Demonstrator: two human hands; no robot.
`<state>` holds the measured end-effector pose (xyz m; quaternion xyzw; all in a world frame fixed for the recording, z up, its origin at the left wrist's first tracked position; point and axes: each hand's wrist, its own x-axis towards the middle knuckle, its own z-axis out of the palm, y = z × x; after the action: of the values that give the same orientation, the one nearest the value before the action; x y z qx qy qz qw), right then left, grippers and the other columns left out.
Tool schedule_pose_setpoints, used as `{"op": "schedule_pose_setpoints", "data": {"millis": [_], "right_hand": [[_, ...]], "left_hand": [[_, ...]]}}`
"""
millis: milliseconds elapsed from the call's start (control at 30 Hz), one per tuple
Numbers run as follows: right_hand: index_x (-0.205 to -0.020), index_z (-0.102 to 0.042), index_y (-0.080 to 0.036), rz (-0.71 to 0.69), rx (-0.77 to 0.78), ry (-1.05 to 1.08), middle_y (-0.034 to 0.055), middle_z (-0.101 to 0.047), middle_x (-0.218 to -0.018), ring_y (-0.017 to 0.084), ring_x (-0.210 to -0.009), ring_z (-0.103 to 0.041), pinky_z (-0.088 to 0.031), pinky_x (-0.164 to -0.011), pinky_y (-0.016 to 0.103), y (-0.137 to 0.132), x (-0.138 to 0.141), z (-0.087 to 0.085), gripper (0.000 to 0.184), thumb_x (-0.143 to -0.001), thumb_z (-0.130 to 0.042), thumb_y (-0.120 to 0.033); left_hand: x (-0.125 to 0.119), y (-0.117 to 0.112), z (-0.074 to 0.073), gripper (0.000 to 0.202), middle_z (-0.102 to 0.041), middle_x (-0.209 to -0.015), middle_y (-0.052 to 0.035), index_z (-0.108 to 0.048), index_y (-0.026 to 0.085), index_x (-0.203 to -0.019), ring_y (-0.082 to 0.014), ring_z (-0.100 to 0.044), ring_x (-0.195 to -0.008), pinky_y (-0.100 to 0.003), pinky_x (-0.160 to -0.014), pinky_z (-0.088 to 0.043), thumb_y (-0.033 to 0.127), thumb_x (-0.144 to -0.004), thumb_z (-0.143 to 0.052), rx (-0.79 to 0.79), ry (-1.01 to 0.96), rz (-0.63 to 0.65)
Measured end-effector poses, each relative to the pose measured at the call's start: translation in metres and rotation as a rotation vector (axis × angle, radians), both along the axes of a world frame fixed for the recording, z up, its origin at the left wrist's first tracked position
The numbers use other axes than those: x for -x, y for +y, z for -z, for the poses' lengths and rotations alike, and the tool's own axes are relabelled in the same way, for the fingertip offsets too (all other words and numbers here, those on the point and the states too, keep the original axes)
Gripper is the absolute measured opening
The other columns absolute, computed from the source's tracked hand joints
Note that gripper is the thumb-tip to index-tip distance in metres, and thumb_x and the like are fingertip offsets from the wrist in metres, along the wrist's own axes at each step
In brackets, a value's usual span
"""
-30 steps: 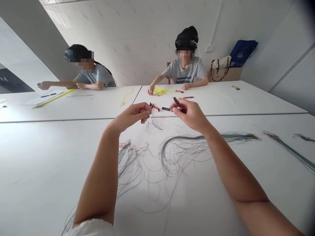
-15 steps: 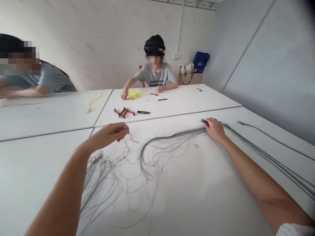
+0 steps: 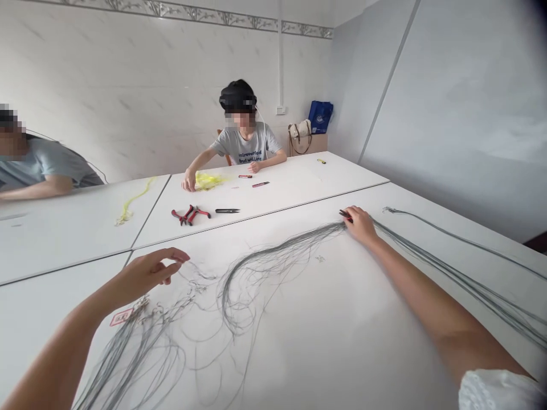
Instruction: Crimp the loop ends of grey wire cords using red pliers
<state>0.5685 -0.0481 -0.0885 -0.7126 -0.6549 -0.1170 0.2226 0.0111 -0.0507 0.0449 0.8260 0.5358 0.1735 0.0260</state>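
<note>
Thin grey wires (image 3: 256, 267) lie in loops and bundles across the white table (image 3: 342, 330). My right hand (image 3: 360, 224) is stretched far out, closed on a small dark tool with a red handle (image 3: 345, 215), and rests on a long wire bundle (image 3: 448, 273) running to the right. My left hand (image 3: 149, 271) hovers just above the table with fingers loosely apart and holds nothing. Below it lies a tangle of wires (image 3: 141, 341) beside a small red label (image 3: 122, 316).
Red-handled pliers (image 3: 190, 214) and a black cutter (image 3: 227, 210) lie on the far table. A person in a grey shirt (image 3: 243, 149) sits opposite handling yellow strands (image 3: 207, 180). Another person's arm (image 3: 38, 187) is at the left. Bags (image 3: 310, 128) stand by the wall.
My view has swung right. My right hand reached out from the centre to the wire bundle, keeping the tool. My left hand dropped toward the table and its pinch has opened.
</note>
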Motion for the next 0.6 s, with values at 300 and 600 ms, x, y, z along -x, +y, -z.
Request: {"op": "schedule_pose_setpoints", "data": {"millis": [300,600], "right_hand": [[-0.073,-0.053,-0.021,-0.060,0.123,0.080,0.0044,-0.065,-0.081,0.017,-0.071,-0.057,-0.035,-0.066,0.027,-0.018,0.001,-0.015,0.020,-0.091,-0.053,-0.029],[-0.080,-0.061,-0.019,-0.062,0.197,0.067,0.0058,-0.069,-0.088,0.018,-0.076,-0.060,-0.033,-0.066,0.027,-0.006,0.022,-0.008,0.014,-0.091,-0.056,-0.024]], "left_hand": [[-0.059,0.035,0.005,0.032,-0.072,-0.116,-0.0096,-0.071,0.020,-0.103,-0.0307,-0.065,-0.103,-0.050,-0.097,-0.049,0.026,-0.095,-0.040,-0.253,0.248,0.113],[-0.247,0.035,0.072,0.038,-0.060,-0.146,-0.0106,-0.064,0.023,-0.130,-0.0297,-0.061,-0.129,-0.053,-0.118,-0.041,0.038,-0.096,-0.058,0.014,0.101,0.454]]}}
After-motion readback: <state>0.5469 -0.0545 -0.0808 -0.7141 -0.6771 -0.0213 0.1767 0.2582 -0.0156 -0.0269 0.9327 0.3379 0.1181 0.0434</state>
